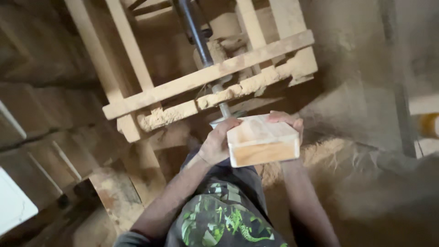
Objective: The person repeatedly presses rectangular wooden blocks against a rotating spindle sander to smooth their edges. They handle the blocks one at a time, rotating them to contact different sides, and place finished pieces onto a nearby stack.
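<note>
A pale rectangular wooden block [263, 139] is held up in front of me between both hands. My left hand [217, 142] grips its left side with the thumb hooked over the top edge. My right hand [288, 121] wraps the far right corner, fingers showing over the top. Right behind the block a dark metal shaft [196, 32] runs down through a sawdust-coated wooden frame [206, 77] to a small round metal part [226, 116], which the block partly hides.
Sawdust [329, 151] lies heaped to the right of the block and cakes the frame's lower bar. Rough wooden boards [55, 151] stand at the left, with a white panel [13, 206] at the lower left edge. My patterned dark shorts [224, 215] fill the bottom.
</note>
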